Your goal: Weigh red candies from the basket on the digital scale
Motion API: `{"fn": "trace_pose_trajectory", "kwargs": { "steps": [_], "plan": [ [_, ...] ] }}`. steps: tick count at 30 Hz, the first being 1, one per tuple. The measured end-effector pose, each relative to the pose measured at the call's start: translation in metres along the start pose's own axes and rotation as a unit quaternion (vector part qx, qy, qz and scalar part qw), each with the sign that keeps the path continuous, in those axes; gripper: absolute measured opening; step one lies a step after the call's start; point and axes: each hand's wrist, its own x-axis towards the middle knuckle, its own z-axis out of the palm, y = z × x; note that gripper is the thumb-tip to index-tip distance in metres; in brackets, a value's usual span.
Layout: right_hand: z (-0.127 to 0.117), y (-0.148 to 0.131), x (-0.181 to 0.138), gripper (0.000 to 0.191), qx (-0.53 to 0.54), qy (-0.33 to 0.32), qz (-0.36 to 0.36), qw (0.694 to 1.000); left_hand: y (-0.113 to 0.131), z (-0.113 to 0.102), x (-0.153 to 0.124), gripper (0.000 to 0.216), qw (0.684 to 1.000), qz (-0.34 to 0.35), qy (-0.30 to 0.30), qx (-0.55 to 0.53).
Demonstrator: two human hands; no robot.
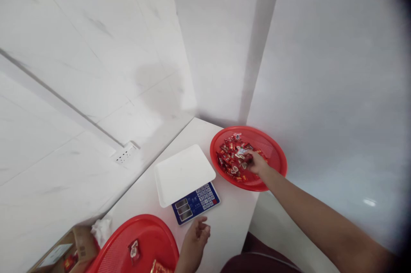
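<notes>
My right hand reaches into a round red plastic basket and is closed on some wrapped candies. More red-wrapped candies lie heaped in the left part of this basket. A digital scale with a blue keypad stands on the white table, its white weighing tray bare. Just in front of the scale, my left hand hovers or rests with loosely bent fingers apart and nothing visible in them; whether it touches the table I cannot tell.
At the lower left is a second red basket holding a red wrapped candy and part of a red-gold packet. Beside it are a cardboard box and crumpled white plastic. Walls border the white table; a power socket sits on the left one.
</notes>
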Motion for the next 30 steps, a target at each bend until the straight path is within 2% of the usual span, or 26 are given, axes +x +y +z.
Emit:
{"fn": "trace_pose_trajectory", "kwargs": {
  "steps": [2, 4, 7, 10, 13, 16, 22, 24, 27, 30],
  "plan": [
    [0.025, -0.008, -0.02, 0.022, 0.028, -0.042, 0.003, 0.999, 0.021, 0.011, -0.002, 0.054, 0.993, -0.027, -0.038, -0.11],
    [0.056, -0.01, -0.046, 0.022, 0.059, -0.1, 0.004, 0.993, 0.043, 0.022, -0.004, 0.057, 0.971, -0.031, -0.057, -0.231],
    [0.1, -0.005, -0.092, 0.031, 0.12, -0.223, 0.005, 0.968, 0.066, 0.033, -0.001, 0.059, 0.929, -0.022, -0.052, -0.366],
    [0.125, 0.005, -0.131, 0.038, 0.05, -0.268, -0.021, 0.962, 0.067, 0.033, 0.0, 0.054, 0.909, -0.023, -0.009, -0.415],
    [0.134, 0.017, -0.152, 0.038, -0.032, -0.288, -0.081, 0.954, 0.052, 0.028, -0.006, 0.059, 0.919, -0.041, 0.061, -0.387],
    [0.135, 0.029, -0.161, 0.033, -0.051, -0.307, -0.125, 0.942, 0.037, 0.024, -0.012, 0.066, 0.93, -0.042, 0.094, -0.352],
    [0.141, 0.044, -0.164, 0.031, -0.02, -0.295, -0.084, 0.951, 0.023, 0.012, -0.012, 0.067, 0.943, -0.038, 0.081, -0.321],
    [0.144, 0.046, -0.157, 0.037, -0.006, -0.274, -0.059, 0.96, 0.016, 0.005, -0.014, 0.065, 0.948, -0.039, 0.079, -0.306],
    [0.15, 0.041, -0.137, 0.05, 0.024, -0.243, 0.026, 0.969, 0.0, -0.01, -0.024, 0.056, 0.943, -0.048, 0.113, -0.309],
    [0.157, 0.03, -0.113, 0.065, 0.108, -0.276, 0.08, 0.952, -0.022, -0.026, -0.042, 0.046, 0.934, -0.038, 0.179, -0.308]
  ]
}}
